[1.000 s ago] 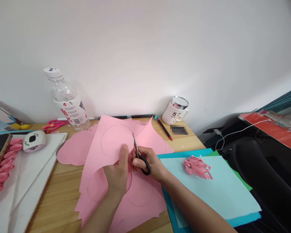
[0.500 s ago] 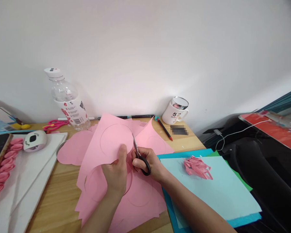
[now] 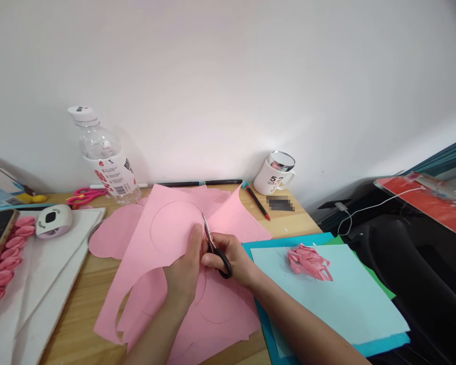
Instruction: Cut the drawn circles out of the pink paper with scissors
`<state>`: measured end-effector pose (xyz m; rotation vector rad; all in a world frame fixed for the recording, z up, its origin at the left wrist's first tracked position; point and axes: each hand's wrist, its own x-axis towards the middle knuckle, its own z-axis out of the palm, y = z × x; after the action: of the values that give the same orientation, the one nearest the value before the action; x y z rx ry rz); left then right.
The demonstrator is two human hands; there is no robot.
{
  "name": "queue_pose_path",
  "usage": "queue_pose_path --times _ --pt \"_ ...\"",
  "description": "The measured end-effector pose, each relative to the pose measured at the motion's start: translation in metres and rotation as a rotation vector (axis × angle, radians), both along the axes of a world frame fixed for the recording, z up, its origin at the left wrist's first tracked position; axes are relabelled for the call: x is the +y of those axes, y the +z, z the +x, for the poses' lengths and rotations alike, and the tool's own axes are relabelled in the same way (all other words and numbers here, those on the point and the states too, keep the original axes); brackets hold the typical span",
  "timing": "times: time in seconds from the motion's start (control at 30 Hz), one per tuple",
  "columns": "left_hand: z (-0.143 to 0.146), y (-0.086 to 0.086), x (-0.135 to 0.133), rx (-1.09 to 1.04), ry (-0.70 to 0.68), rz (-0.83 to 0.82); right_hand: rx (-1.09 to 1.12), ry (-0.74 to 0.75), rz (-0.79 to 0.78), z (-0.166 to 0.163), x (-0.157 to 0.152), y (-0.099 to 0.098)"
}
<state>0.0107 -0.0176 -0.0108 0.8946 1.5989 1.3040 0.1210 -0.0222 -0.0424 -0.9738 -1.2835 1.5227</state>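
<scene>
Right hand [image 3: 231, 261]: fingers closed through the loops of black-handled scissors [image 3: 212, 243], blades in the pink paper sheet [image 3: 137, 268], centre frame. Left hand [image 3: 184, 274] pinches the sheet just left of the blades. Step, as judged: cutting along the pencilled circle [image 3: 175, 228]; the curve calls for turning the sheet into the blades. Wooden desk [image 3: 79, 299], white wall [image 3: 228, 76] behind; water bottle [image 3: 106, 162] upper left

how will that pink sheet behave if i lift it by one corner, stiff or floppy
Probably floppy: the pink sheet bows where the left hand pinches it, and its cut edge beside the scissors curls upward. Likely very light, since it looks like one thin sheet. It may tear easily at the cut that already runs into it.
</scene>
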Motion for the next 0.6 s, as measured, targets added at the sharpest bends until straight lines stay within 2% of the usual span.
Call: queue_pose_path --times 0.13,0.3,0.6 --pt "0.001 -0.006 -0.001 -0.044 -0.060 0.088 0.047 -0.057 0.033 0.001 0.002 0.002" --pt "0.003 -0.011 -0.002 -0.066 -0.070 0.090 0.071 -0.053 0.014 0.003 0.003 0.005" --pt "0.002 -0.010 -0.002 -0.077 -0.099 0.086 0.090 -0.018 0.019 0.005 0.003 0.001"
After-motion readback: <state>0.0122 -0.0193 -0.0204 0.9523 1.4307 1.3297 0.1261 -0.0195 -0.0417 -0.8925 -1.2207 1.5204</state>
